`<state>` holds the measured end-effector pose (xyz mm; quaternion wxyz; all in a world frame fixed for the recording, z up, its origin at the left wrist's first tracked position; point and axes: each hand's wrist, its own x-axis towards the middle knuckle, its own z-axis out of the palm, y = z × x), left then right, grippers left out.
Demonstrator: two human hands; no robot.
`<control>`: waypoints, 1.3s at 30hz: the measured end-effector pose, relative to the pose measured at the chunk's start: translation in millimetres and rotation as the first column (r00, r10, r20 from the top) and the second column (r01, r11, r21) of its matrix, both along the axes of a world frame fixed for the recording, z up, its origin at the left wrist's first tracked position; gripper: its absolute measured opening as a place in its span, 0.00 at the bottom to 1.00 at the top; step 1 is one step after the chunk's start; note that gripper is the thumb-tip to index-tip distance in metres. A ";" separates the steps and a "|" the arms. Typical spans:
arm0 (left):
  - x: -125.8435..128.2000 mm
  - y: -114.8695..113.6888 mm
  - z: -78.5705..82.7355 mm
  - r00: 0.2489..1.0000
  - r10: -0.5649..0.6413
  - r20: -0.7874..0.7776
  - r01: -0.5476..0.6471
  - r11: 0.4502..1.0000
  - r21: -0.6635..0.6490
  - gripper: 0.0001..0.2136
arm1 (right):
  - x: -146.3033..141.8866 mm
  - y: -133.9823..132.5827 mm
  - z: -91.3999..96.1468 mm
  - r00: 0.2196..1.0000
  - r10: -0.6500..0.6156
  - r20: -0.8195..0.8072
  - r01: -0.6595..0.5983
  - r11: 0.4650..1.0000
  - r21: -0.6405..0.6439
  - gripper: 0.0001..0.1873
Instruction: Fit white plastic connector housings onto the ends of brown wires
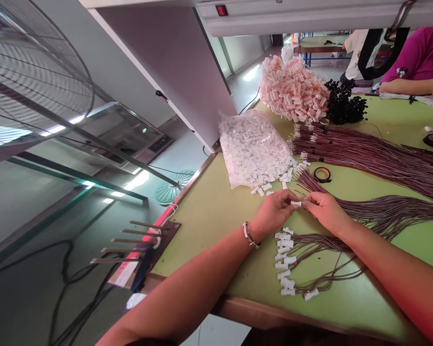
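Note:
My left hand [276, 211] pinches a small white plastic connector [296, 203] over the green table. Close against it, my right hand [323, 210] is closed on a thin dark wire [308, 198], whose end meets or nearly meets the connector; my fingers hide the exact contact. Below my hands lies a row of wires with white connectors [285, 250] on their ends. Beyond them a bundle of brown wires [346, 204] with bare ends stretches to the right. Up and to the left, a clear plastic bag [254, 146] spills white connectors onto the table.
A pile of pink-white connectors [292, 89] and black parts [346, 101] sits at the back. Rolls of black tape [322, 175] lie among more wire bundles [375, 154]. A pegged rack [159, 245] is at the table's left edge. A co-worker in a magenta sleeve [418, 57] sits opposite.

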<state>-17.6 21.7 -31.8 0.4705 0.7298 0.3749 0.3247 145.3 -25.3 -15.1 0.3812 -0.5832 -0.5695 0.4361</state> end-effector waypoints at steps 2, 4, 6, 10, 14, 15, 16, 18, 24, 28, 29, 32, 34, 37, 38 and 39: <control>0.4 -0.6 -1.6 0.999 -0.003 0.033 0.006 0.996 -0.089 0.05 | 0.5 0.3 0.2 1.000 0.003 -0.009 -0.003 1.000 0.000 0.16; 0.6 -0.6 -1.3 0.998 -0.003 0.069 0.015 0.984 -0.176 0.07 | 1.1 1.0 -0.5 0.999 0.016 -0.028 -0.017 1.000 -0.013 0.16; 0.4 0.2 0.9 0.995 0.006 0.100 0.017 0.971 -0.238 0.08 | 1.7 1.4 -1.9 0.999 0.023 0.039 -0.023 1.000 0.008 0.15; -1.4 3.3 6.6 0.989 0.005 0.151 0.048 0.937 -0.346 0.10 | 2.3 -1.5 -4.4 0.881 -0.058 0.470 -0.095 0.951 0.294 0.07; -3.8 5.9 8.3 0.985 0.006 0.171 0.062 0.917 -0.395 0.11 | 1.8 -5.8 -4.4 0.671 -0.170 0.722 -0.265 0.854 0.447 0.11; -4.2 6.1 8.1 0.984 0.009 0.176 0.063 0.914 -0.401 0.11 | 1.7 -6.1 -4.5 0.637 -0.192 0.746 -0.277 0.846 0.455 0.12; -4.6 6.2 7.9 0.983 0.011 0.184 0.066 0.912 -0.405 0.11 | 1.6 -6.0 -4.6 0.620 -0.200 0.759 -0.285 0.844 0.455 0.12; -4.7 5.8 7.3 0.981 0.010 0.196 0.071 0.914 -0.400 0.11 | 1.5 -4.5 -5.2 0.637 -0.173 0.751 -0.284 0.853 0.437 0.11; -1.7 4.4 6.2 0.976 0.040 0.214 0.036 0.939 -0.343 0.11 | 2.0 1.8 -5.7 0.899 -0.051 0.436 -0.067 0.966 0.251 0.10; -0.3 4.6 7.0 0.978 0.044 0.202 0.025 0.946 -0.324 0.11 | 2.2 3.1 -5.1 0.967 -0.033 0.255 0.002 0.993 0.120 0.12; -0.4 4.8 7.4 0.980 0.029 0.195 0.036 0.946 -0.322 0.11 | 2.2 3.2 -4.8 0.974 -0.026 0.223 0.004 0.995 0.098 0.12; -1.2 4.9 9.0 0.986 0.005 0.165 0.046 0.951 -0.306 0.11 | 2.3 3.6 -3.8 0.988 -0.004 0.156 -0.003 0.999 0.047 0.13; -1.2 4.2 9.5 0.990 -0.017 0.138 0.055 0.958 -0.282 0.10 | 2.3 4.0 -3.5 0.988 0.006 0.157 -0.013 0.999 0.047 0.13; 1.1 1.6 8.8 0.995 -0.026 0.097 0.048 0.970 -0.237 0.07 | 2.2 4.4 -3.6 0.979 0.000 0.205 -0.016 0.997 0.076 0.12; 2.3 0.5 8.2 0.996 -0.014 0.088 0.034 0.974 -0.224 0.06 | 2.1 4.3 -3.8 0.975 -0.005 0.222 -0.014 0.996 0.083 0.11; 3.5 -0.7 7.6 0.997 -0.003 0.082 0.020 0.976 -0.215 0.05 | 2.0 4.1 -3.9 0.971 -0.005 0.239 -0.016 0.996 0.088 0.11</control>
